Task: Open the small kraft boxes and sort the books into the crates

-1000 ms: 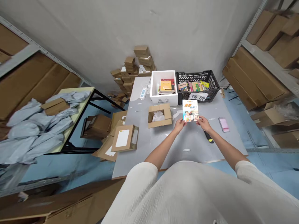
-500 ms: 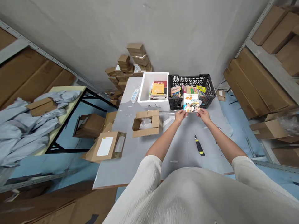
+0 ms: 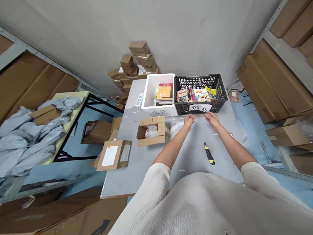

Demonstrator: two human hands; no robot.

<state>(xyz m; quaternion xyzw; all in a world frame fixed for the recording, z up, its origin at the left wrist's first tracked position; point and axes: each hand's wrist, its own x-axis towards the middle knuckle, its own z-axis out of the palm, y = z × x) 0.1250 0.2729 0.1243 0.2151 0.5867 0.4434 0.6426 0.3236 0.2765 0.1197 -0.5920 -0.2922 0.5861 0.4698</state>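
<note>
You are holding your left hand (image 3: 189, 121) and right hand (image 3: 212, 120) empty, loosely spread before the black plastic crate (image 3: 182, 108), seemingly finishing placing the white-covered book (image 3: 201, 94) inside, the next move calling for clearing its rim.

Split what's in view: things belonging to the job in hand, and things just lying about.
Likely part of the job, nearest the left hand and right hand, both empty:
black crate
white-covered book inside it
perhaps white box beside it

Apparently just lying about:
cutter
open cardboard box
labelled box
power strip
</note>
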